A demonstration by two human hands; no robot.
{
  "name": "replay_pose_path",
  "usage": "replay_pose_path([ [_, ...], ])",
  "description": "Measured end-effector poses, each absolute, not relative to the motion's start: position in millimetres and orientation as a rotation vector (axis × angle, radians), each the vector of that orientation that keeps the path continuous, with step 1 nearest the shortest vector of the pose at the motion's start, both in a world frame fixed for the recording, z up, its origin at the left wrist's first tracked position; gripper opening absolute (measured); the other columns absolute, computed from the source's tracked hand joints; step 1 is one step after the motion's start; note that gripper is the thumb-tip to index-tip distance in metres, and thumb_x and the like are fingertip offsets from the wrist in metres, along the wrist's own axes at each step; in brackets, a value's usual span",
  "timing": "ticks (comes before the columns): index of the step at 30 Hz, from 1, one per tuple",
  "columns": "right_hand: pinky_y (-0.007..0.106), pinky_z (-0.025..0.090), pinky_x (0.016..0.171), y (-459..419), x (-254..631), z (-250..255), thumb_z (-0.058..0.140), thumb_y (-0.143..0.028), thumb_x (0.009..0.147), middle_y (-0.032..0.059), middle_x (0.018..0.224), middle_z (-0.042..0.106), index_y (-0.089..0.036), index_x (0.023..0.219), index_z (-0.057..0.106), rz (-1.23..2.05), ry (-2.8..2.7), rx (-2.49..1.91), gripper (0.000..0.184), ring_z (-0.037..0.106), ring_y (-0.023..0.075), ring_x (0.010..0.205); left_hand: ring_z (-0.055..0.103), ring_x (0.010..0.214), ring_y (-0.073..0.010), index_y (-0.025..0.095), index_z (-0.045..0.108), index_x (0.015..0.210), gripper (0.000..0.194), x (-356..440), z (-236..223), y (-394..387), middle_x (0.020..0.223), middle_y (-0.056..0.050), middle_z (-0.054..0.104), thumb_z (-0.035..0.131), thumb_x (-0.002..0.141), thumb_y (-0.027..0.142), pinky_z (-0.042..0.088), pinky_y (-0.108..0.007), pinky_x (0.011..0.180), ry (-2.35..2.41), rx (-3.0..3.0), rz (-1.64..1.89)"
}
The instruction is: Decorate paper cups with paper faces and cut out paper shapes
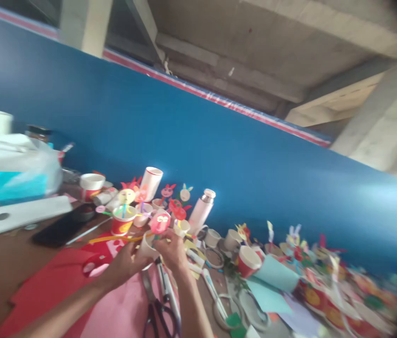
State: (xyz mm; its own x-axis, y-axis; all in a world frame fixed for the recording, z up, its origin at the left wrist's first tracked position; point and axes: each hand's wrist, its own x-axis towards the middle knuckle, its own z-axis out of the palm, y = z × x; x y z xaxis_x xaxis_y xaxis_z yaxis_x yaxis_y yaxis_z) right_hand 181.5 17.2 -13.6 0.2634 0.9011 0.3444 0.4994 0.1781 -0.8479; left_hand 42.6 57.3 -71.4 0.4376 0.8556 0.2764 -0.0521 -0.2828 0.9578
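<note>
My left hand (129, 263) is wrapped round a small white paper cup (147, 246), tilted above sheets of red and pink paper. A pink paper face (160, 222) stands up over the cup's rim. My right hand (172, 249) is closed at the cup's right side, just below the face; what its fingertips pinch is hidden. An orange strip (113, 238) stretches left from the cup. Scissors (159, 312) with dark handles lie below my hands on the pink paper (117, 310). Behind the cup, a red-and-yellow cup (122, 221) carries a yellow paper face (127, 196).
A dark phone (62, 227) and a white box-like object (27, 214) lie to the left. A pale thermos (201, 209) stands by the blue wall (219, 155). Tape rolls (226, 312), blue paper (277, 272) and several decorated cups crowd the right side.
</note>
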Motion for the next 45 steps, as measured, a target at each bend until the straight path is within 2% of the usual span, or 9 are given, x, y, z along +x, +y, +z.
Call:
replay_pose_path([
  [5,0.021,0.041,0.054,19,183,-13,0.062,-0.02,0.061,-0.0014,0.07,0.061,-0.016,0.064,0.064,0.558,-1.318,-1.572,0.006,0.054,0.0118,0.06,0.058,0.108,-0.0312,0.017,0.05,0.122,0.065,42,-68,62,0.113,-0.011,0.064,0.07,0.067,0.043,0.05,-0.039,0.086,0.707,1.63,1.018],
  [9,0.02,0.037,0.049,17,183,-13,0.062,-0.022,0.062,-0.0049,0.056,0.054,-0.016,0.066,0.064,0.618,-1.313,-1.559,0.007,0.047,0.0097,0.051,0.057,0.11,-0.0318,0.016,0.049,0.123,0.065,42,-67,60,0.112,-0.011,0.065,0.069,0.068,0.044,0.05,-0.04,0.087,0.704,1.626,0.991],
  [18,0.023,0.043,0.06,20,184,-22,0.058,-0.025,0.069,-0.0002,0.065,0.063,-0.015,0.071,0.064,0.671,-1.314,-1.456,0.012,0.056,0.0141,0.063,0.059,0.105,-0.0293,0.018,0.052,0.123,0.057,39,-61,52,0.116,-0.01,0.063,0.068,0.069,0.03,0.049,-0.035,0.085,0.658,1.617,1.03],
  [24,0.023,0.042,0.058,18,180,-21,0.058,-0.026,0.068,-0.0023,0.06,0.061,-0.016,0.072,0.065,0.671,-1.305,-1.496,0.012,0.054,0.0131,0.057,0.059,0.1,-0.0298,0.019,0.059,0.114,0.044,36,-60,53,0.105,-0.006,0.067,0.066,0.073,0.035,0.048,-0.036,0.085,0.607,1.676,1.02],
  [26,0.022,0.04,0.056,18,179,-20,0.057,-0.024,0.067,-0.0029,0.058,0.059,-0.016,0.07,0.065,0.656,-1.318,-1.521,0.011,0.052,0.0127,0.056,0.059,0.1,-0.0297,0.017,0.059,0.114,0.045,36,-62,54,0.102,-0.007,0.068,0.066,0.073,0.034,0.048,-0.036,0.085,0.584,1.659,1.001],
  [29,0.022,0.04,0.057,18,179,-18,0.056,-0.022,0.066,-0.0028,0.059,0.059,-0.016,0.073,0.067,0.636,-1.36,-1.551,0.014,0.052,0.0131,0.057,0.057,0.107,-0.029,0.017,0.055,0.122,0.053,36,-63,53,0.113,-0.009,0.064,0.066,0.073,0.032,0.047,-0.036,0.09,0.57,1.661,1.001],
  [32,0.024,0.042,0.062,17,181,-14,0.057,-0.024,0.067,-0.0006,0.067,0.063,-0.017,0.074,0.068,0.606,-1.423,-1.562,0.015,0.056,0.0157,0.066,0.052,0.115,-0.0292,0.021,0.051,0.127,0.056,35,-62,52,0.122,-0.008,0.06,0.066,0.073,0.031,0.041,-0.039,0.098,0.607,1.776,1.056],
  [37,0.024,0.043,0.073,9,183,-6,0.054,-0.021,0.069,0.0014,0.089,0.068,-0.02,0.088,0.07,0.545,-1.584,-1.533,0.025,0.06,0.018,0.083,0.05,0.118,-0.0293,0.024,0.049,0.129,0.055,33,-65,55,0.118,-0.006,0.061,0.06,0.075,0.027,0.037,-0.042,0.103,0.674,2.01,1.116],
  [45,0.026,0.041,0.062,8,184,-7,0.051,-0.014,0.065,0.0035,0.073,0.067,-0.016,0.083,0.069,0.458,-1.658,-1.619,0.025,0.061,0.019,0.07,0.05,0.117,-0.0286,0.022,0.048,0.128,0.053,30,-57,51,0.115,-0.006,0.063,0.056,0.075,0.023,0.039,-0.039,0.102,0.653,2.042,1.049],
])
